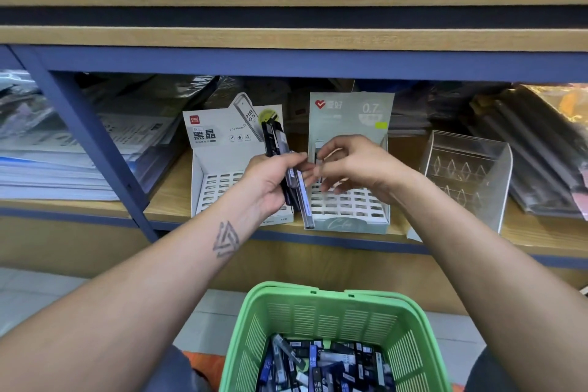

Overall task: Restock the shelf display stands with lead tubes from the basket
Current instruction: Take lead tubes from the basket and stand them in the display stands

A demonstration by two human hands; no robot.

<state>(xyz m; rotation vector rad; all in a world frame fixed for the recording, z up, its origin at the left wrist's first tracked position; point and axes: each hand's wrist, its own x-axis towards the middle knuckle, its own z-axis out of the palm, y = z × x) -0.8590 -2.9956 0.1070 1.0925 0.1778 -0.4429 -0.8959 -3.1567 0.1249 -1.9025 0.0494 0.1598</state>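
Bright even light, soft shadows under shelf; wide-angle bowing at edges; corners blurred, centre sharp

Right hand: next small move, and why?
Probably lower the clear tube pinched by the right hand into an empty slot of the green 0.7 stand right below it. The grid looks mostly unfilled, and the left hand holds more tubes ready.

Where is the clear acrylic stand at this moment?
In the head view, the clear acrylic stand sits on the wooden shelf at the right, just right of the green 0.7 display stand.
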